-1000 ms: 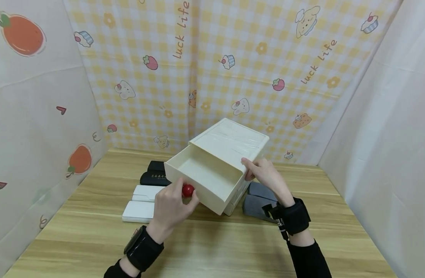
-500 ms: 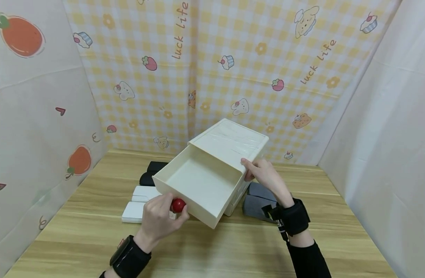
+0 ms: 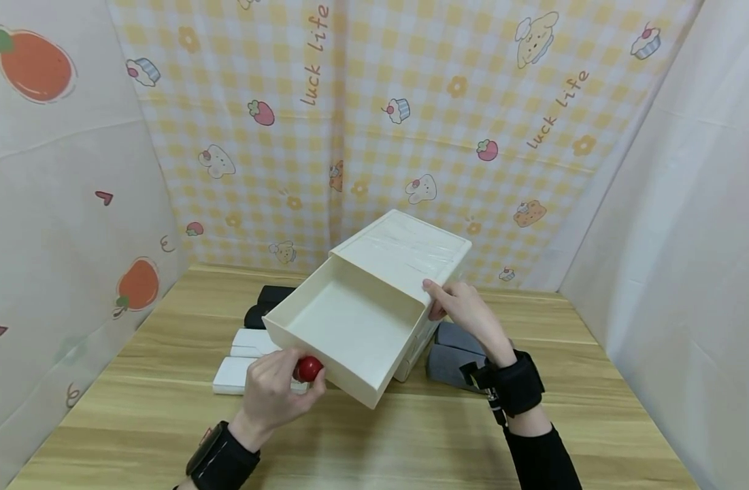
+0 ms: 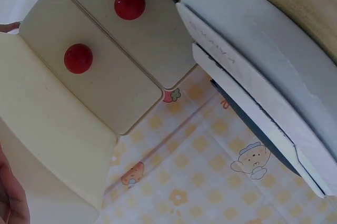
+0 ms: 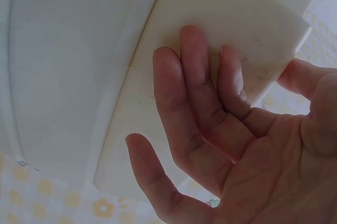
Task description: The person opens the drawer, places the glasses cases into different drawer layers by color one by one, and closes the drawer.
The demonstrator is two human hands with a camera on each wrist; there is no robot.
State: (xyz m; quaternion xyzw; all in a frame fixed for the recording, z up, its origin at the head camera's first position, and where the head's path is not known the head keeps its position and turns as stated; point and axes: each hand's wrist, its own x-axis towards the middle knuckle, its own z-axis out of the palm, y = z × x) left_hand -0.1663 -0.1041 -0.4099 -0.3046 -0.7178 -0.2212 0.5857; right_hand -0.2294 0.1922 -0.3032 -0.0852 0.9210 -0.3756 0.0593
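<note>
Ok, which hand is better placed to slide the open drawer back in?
Probably the left hand: it grips the red knob on the front of the drawer. The right hand touches the cabinet edge, better for steadying.

Left hand low in a curled grip, right hand higher, fingers bent

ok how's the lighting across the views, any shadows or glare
Head: bright, with faint shadows on the table and pale streaks on the cabinet top; left wrist: lower drawer fronts in shade; right wrist: dimmer, right hand shaded, no strong glare.
</note>
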